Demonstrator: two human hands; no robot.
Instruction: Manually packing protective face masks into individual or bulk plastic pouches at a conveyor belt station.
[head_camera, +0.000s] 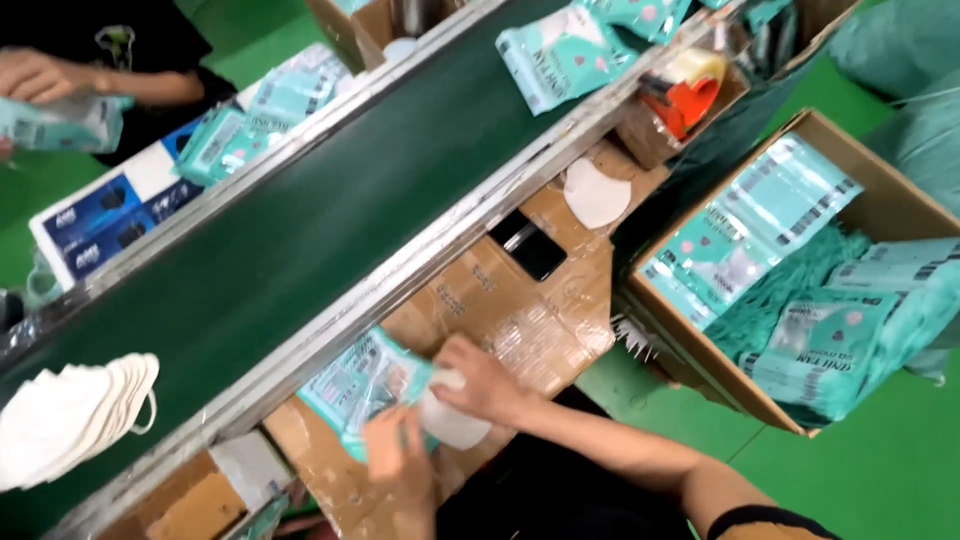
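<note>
While a dark green conveyor belt (300, 230) runs diagonally from 8 to 1 o'clock, a teal pouch (355, 385) lies at 6 o'clock, long axis toward 1. Left hand (395, 450) pinches it; right hand (480, 380) grips a white mask (450, 420), seemingly half inserted.

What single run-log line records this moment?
left hand: holds teal plastic pouch | right hand: pushes white folded mask in | surface: taped cardboard

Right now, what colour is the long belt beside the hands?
The belt is dark green, with pale metal edges; the head view shows it best.
</note>
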